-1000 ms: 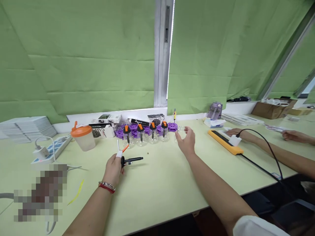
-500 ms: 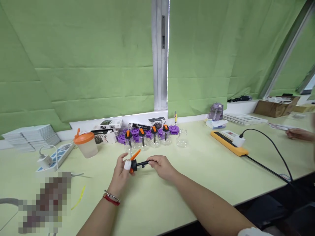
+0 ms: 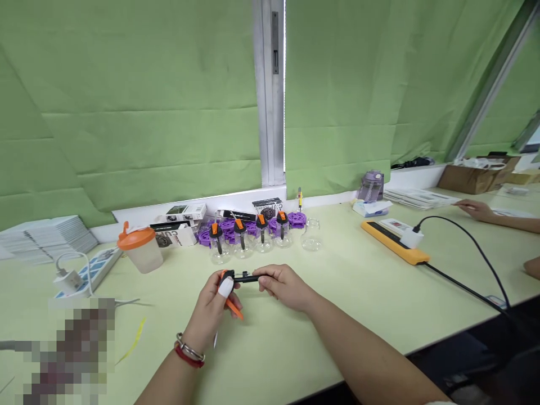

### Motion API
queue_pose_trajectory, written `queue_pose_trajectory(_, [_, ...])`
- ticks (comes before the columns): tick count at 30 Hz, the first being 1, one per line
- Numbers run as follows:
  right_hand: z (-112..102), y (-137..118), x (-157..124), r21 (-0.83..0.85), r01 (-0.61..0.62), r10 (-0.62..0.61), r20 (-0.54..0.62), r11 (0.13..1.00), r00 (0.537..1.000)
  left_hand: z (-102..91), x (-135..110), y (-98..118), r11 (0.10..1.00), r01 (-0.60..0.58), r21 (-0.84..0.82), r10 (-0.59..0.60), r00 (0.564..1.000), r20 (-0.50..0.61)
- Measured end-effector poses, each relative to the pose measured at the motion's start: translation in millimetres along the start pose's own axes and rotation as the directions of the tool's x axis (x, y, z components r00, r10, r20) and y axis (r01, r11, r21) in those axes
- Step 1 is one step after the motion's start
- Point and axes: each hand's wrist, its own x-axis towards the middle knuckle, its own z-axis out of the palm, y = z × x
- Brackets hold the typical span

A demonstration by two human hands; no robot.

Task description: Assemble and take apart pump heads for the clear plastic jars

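My left hand [image 3: 213, 306] and my right hand [image 3: 284, 286] both grip a small black pump part [image 3: 241, 277] with an orange lever, held level just above the pale green table [image 3: 337, 304]. A white cover sits on one left fingertip, and a red bracelet is on that wrist. Behind the hands stands a row of small clear bottles [image 3: 248, 239] with black and orange tops. One clear bottle [image 3: 311, 234] without a top stands at the row's right end. Purple caps [image 3: 230, 228] lie behind the row.
A cup with an orange lid [image 3: 139, 250] and a white power strip [image 3: 90, 270] sit at the left. A yellow power strip [image 3: 394, 243] with a black cable lies at the right. Another person's hand [image 3: 476, 209] rests at the far right. Boxes line the window sill.
My right hand came back from the open bottle to the black part held by my left hand. Both hands then turned the part, so the orange lever now points down.
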Motion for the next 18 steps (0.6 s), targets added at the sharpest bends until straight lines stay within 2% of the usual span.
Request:
queue_pose_trajectory(3, [-3, 15, 7, -0.044, -0.071, 0.071, 0.013, 0.997, 0.997, 4.9, 6, -5, 0.987, 0.152, -0.043, -0.15, 0.988, 0.044])
queue_pose_trajectory(6, [-3, 33, 13, -0.104, -0.161, 0.157, -0.038, 0.981, 0.987, 8.6, 8, -15, 0.969, 0.242, 0.051, -0.243, 0.97, 0.013])
queue_pose_trajectory(11, [5, 52, 18, -0.151, -0.208, 0.197, -0.083, 0.966, 0.977, 13.6, 12, -28, 0.944, 0.248, 0.217, -0.226, 0.966, -0.124])
queue_pose_trajectory(14, [10, 58, 21, -0.189, -0.228, 0.205, -0.133, 0.955, 0.97, 16.0, 15, -31, 0.93, 0.235, 0.282, -0.201, 0.969, -0.143])
queue_pose_trajectory(18, [14, 64, 23, -0.247, -0.189, 0.144, -0.189, 0.95, 0.971, 18.0, 20, -31, 0.902, 0.204, 0.38, -0.161, 0.977, -0.142])
